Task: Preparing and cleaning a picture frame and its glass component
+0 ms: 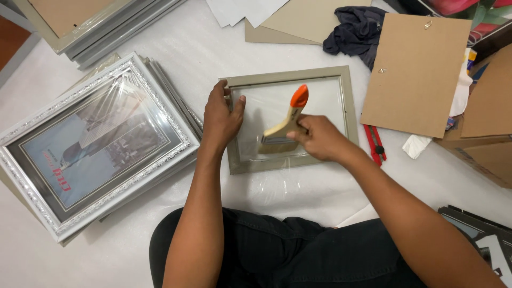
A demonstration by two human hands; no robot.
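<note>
Right hand [319, 137] closed around wooden handle of flat paintbrush [285, 124], orange handle tip pointing up and away, bristles resting on glass of beige picture frame [290, 118]. Left hand [221, 118] clamped on frame's left rail, thumb over inner edge on the glass, fingers wrapped around outer edge. Both forearms extended forward from dark-trousered lap, elbows low, wrists near level. Frame lying flat on white sheet-covered surface, directly ahead, over a piece of clear plastic film. At left, stack of silver ornate frames [96, 144], top one film-wrapped with a picture inside. At right, red utility knife [375, 144] just beside the frame, brown backing board [416, 74] beyond it, cardboard box [488, 133] at the edge, contents unclear. Farther back, dark grey cloth [354, 29], loose paper and card sheets [266, 16].
</note>
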